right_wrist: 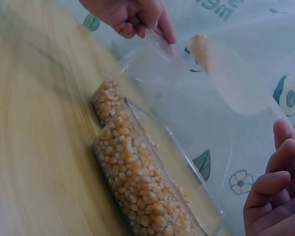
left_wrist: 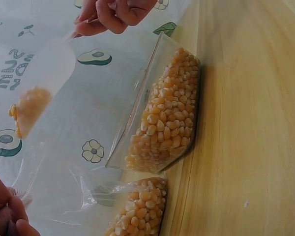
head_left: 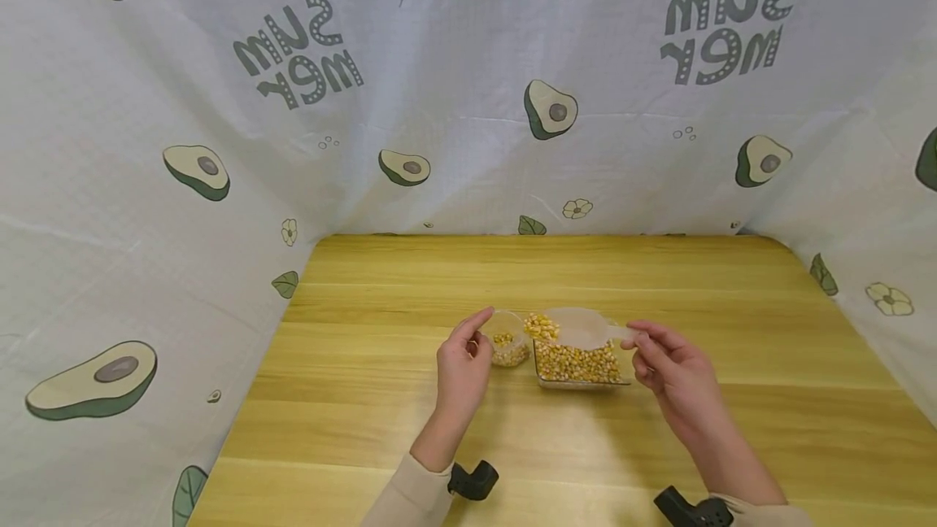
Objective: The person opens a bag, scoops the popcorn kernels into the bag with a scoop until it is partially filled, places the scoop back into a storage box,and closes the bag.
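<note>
My right hand pinches the handle of a translucent white scoop. Yellow corn kernels lie at the scoop's front end, which points left and tilts downward in the left wrist view. With bent fingers, my left hand pinches the upper edge of a clear plastic bag, keeping its mouth spread. Corn kernels fill the bottom of this bag, which stands on the table. Just right of it is a clear rectangular container with many kernels inside, below the raised scoop.
The wooden table extends around the bag and container. A white curtain printed with avocados hangs behind the table and along its sides. Black wrist-worn devices sit on both forearms.
</note>
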A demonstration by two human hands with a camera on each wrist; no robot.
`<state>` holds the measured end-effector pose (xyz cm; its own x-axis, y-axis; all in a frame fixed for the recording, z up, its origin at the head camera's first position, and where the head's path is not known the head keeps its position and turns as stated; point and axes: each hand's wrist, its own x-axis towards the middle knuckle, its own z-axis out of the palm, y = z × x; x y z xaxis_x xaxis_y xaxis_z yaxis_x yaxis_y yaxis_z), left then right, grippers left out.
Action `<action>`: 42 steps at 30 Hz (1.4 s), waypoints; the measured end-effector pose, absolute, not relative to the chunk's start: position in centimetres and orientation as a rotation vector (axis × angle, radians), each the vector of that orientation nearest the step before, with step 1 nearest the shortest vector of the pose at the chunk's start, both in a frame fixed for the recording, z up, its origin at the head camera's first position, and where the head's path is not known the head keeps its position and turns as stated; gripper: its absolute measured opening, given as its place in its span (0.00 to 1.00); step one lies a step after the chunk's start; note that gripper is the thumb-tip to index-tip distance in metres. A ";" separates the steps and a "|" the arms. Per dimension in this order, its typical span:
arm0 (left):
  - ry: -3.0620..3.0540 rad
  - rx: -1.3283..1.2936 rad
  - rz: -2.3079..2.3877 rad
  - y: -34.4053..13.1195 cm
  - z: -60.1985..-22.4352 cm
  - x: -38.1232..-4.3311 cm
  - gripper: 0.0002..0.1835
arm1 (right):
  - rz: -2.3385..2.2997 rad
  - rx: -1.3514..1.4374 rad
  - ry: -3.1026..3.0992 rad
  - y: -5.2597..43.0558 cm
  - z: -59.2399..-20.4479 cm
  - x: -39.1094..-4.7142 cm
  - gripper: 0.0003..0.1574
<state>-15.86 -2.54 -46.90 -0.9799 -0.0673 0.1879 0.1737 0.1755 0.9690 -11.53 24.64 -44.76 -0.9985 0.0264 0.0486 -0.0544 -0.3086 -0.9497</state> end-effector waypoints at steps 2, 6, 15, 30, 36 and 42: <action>-2.257 -0.109 -1.894 -2.5 -46.9 -15.8 0.22 | 2.471 0.027 -1.859 24.3 -44.7 -11.6 0.13; -2.252 -0.116 -1.892 -2.5 -46.8 -15.7 0.21 | 2.402 0.001 -1.937 23.7 -44.6 -11.9 0.13; -2.236 -0.123 -1.904 -2.5 -46.8 -15.8 0.22 | 2.266 0.015 -2.023 22.8 -44.4 -12.5 0.13; -2.244 -0.124 -1.909 -2.4 -46.9 -15.7 0.22 | 2.048 -0.004 -2.168 21.5 -43.3 -12.6 0.17; -2.245 -0.123 -1.907 -2.4 -46.9 -15.7 0.22 | 2.007 0.003 -2.193 21.1 -42.9 -12.7 0.17; -2.235 -0.124 -1.912 -2.4 -47.0 -15.7 0.22 | 2.015 0.048 -2.163 20.7 -42.8 -13.0 0.19</action>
